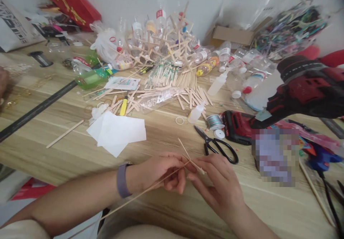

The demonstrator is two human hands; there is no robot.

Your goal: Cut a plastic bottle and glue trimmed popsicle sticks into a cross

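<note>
My left hand [168, 171], with a watch on the wrist, is closed around a long thin wooden stick [139, 195] that slants down to the lower left past my forearm. Fingers of my right hand [219, 185] pinch a short thin stick [184, 147], which crosses the long one near my fingertips. A small pale bit shows at the short stick's lower end; its detail is too blurred to tell. Just beyond my right hand lie black-handled scissors [215, 144]. White paper sheets [118, 131] rest beyond my left hand.
Behind are craft sticks [161, 92], plastic bottles [160, 20], a yellow-handled screwdriver [124, 106] and small glue bottles [195, 113]. A red and black power tool [309, 85] stands at the right, near a wire spool [215, 122]. Part of another person's hand [3, 81] shows at the left edge.
</note>
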